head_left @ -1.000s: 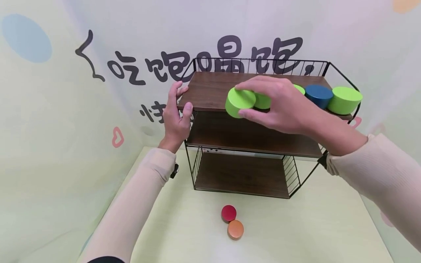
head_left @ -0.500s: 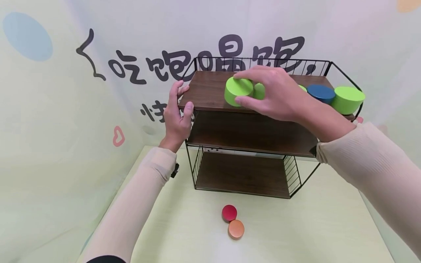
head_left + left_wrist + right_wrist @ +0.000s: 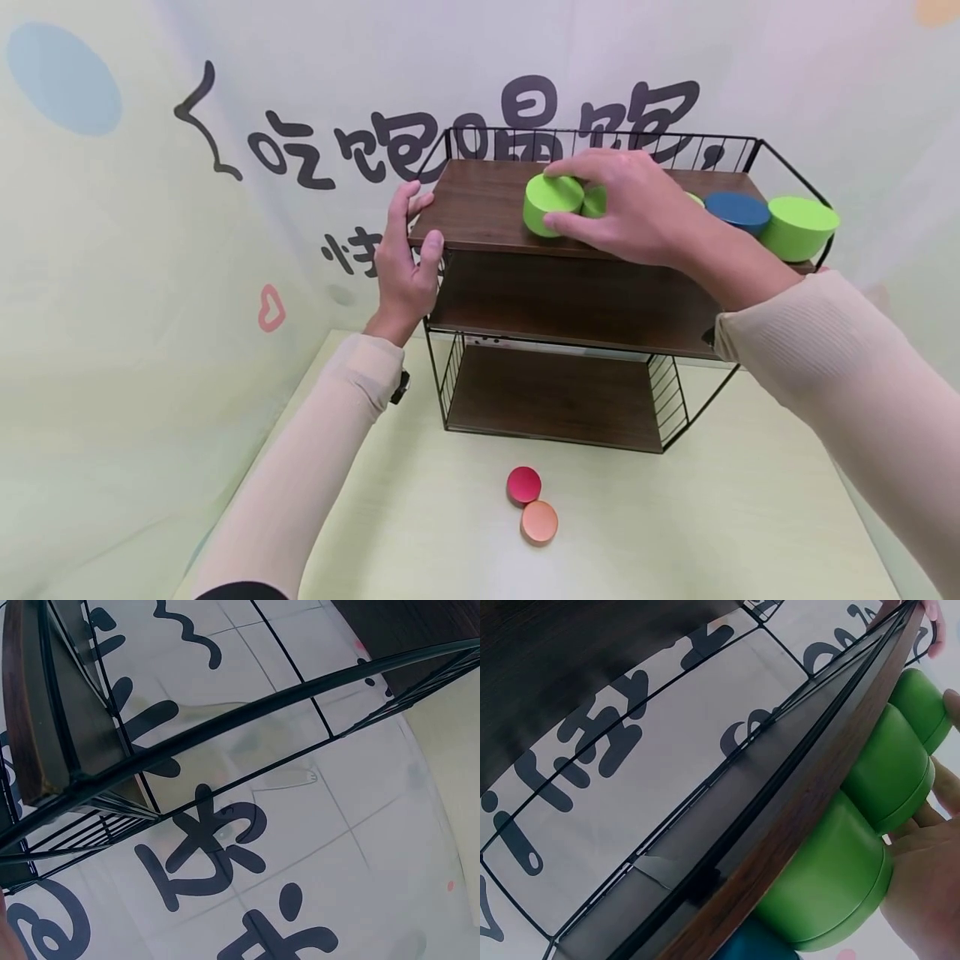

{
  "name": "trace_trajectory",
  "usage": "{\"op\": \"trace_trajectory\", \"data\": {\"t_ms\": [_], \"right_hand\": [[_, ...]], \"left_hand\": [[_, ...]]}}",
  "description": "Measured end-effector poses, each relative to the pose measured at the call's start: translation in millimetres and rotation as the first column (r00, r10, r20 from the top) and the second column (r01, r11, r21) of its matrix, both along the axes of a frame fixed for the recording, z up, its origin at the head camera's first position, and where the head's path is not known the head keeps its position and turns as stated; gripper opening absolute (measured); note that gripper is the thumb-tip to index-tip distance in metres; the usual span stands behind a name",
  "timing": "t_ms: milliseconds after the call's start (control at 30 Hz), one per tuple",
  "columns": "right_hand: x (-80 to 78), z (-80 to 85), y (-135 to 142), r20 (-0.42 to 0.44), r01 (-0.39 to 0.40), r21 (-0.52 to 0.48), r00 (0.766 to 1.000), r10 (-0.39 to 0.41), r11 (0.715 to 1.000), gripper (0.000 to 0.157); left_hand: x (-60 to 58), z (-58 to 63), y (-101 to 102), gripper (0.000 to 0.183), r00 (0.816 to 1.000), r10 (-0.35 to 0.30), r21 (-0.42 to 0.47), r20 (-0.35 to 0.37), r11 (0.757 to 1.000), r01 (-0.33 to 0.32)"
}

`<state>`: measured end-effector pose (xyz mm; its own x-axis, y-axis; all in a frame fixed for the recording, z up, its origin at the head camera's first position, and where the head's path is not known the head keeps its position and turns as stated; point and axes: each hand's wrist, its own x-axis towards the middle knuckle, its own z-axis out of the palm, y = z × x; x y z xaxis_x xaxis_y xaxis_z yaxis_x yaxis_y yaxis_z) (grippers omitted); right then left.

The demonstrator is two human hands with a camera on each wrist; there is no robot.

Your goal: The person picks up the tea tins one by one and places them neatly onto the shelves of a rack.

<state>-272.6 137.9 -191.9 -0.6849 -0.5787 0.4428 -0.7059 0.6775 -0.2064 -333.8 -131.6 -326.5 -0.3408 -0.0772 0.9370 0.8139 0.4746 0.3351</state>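
Right hand (image 3: 637,208) is pinching leftmost green tub (image 3: 551,208), left hand (image 3: 405,262) gripping shelf (image 3: 480,204); tub's sitting near front edge, sloppy release risking a fall.

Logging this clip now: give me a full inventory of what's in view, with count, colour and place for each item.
Green round containers: four, bright green, in a row on the top shelf
Blue round container: one, dark blue, third and fourth green ones either side
Red round container: one, red, on the table
Orange round container: one, orange, beside the red
Three-tier wire shelf rack: one, black frame, brown boards, on the table
Table: one, pale, under the rack
Printed backdrop: one, whitish with dark characters, behind
Sleeves: two, beige, one per arm
Left hand: one, gripping the rack's top-left corner
Right hand: one, holding the leftmost green container
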Motion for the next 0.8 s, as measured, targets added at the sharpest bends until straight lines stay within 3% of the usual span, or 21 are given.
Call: {"op": "trace_trajectory", "data": {"t_ms": [267,567,800], "right_hand": [[-0.7,-0.2,-3,0.063,0.055,0.048,0.996,-0.058,0.997,0.05],[-1.5,0.8,-4,0.087,0.075,0.076,0.993,-0.081,0.994,0.052],[1.9,7.7,-1,0.038,0.062,0.06,0.997,-0.064,0.996,0.056]], "left_hand": [[14.7,9.8,6,0.054,1.0,-0.005,0.002,-0.006,1.0,0.005],[1.4,0.7,0,0.058,1.0,0.005,-0.003,0.006,1.0,-0.005],[4.4,3.1,1,0.058,1.0,-0.002,-0.003,0.002,1.0,0.002]]}}
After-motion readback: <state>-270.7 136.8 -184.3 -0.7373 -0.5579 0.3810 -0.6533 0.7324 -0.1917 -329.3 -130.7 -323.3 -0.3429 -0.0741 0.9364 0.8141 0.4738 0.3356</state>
